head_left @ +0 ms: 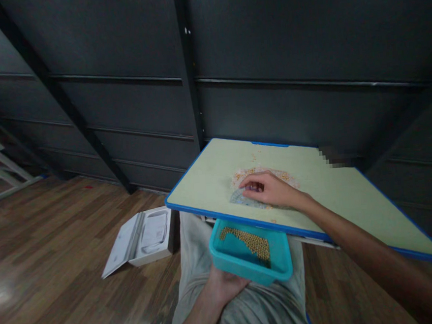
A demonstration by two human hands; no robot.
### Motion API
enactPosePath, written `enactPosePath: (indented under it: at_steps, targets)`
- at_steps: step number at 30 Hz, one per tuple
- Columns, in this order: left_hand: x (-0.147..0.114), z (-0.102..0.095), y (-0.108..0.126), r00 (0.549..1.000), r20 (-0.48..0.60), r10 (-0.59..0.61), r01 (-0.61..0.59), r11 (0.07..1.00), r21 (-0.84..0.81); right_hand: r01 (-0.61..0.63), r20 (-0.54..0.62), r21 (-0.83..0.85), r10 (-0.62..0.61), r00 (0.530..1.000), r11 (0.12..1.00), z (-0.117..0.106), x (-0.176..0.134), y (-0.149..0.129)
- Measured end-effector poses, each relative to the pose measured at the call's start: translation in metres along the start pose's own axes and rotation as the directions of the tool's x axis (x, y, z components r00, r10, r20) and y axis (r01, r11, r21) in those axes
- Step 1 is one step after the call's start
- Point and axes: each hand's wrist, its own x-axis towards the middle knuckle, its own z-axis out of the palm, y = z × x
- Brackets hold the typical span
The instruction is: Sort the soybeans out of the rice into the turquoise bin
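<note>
My left hand (226, 285) holds up a teal plastic tub (223, 261) from below, close against the table's front edge. Small round golden-tan beads or beans (256, 243) lie in the tub, heaped toward its right side. Over the table, my right hand (267, 185) is closed, its fingers curled in and the thumb near the fingertips. What they hold, if anything, is hidden. Under and around it spreads a pale pinkish patch dotted with yellow-orange grains (251, 171). A blue-grey patterned patch (240, 198) lies just below the fingers; its material is unclear.
The low folding table (198, 183) has a pale yellow-green top and blue rim. An open white box (153, 245) stands on the wooden floor (73, 231) to the left. Behind the table rises a dark panelled wall (137, 39). Light-coloured legs (192, 252) sit beneath the tub.
</note>
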Motion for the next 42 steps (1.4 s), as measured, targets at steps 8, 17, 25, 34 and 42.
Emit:
enactPosePath:
  at_steps: [8, 17, 25, 34, 42]
  targets:
    - [0.001, -0.007, 0.001, 1.0, 0.019, -0.001, 0.0, 0.999, 0.047, -0.1, -0.169, -0.17, 0.07, 0.983, 0.98, -0.008, 0.004, 0.007]
    - [-0.002, -0.001, 0.002, 1.0, -0.019, 0.01, -0.009, 0.999, 0.047, -0.089, -0.21, -0.097, 0.067, 0.975, 0.991, -0.015, 0.004, 0.014]
    - [-0.003, 0.004, 0.005, 1.0, -0.018, 0.01, -0.009, 0.999, 0.035, -0.086, -0.222, -0.11, 0.059, 0.973, 0.99, -0.016, 0.004, 0.014]
    - [-0.003, 0.001, 0.003, 0.999, -0.053, -0.002, 0.004, 0.999, 0.051, -0.04, -0.101, -0.011, 0.039, 0.994, 0.999, -0.012, 0.001, 0.004]
    - [-0.002, 0.003, 0.003, 0.999, -0.051, 0.002, -0.001, 1.0, 0.025, 0.001, -0.071, 0.044, 0.002, 0.997, 0.999, -0.008, 0.001, 0.002]
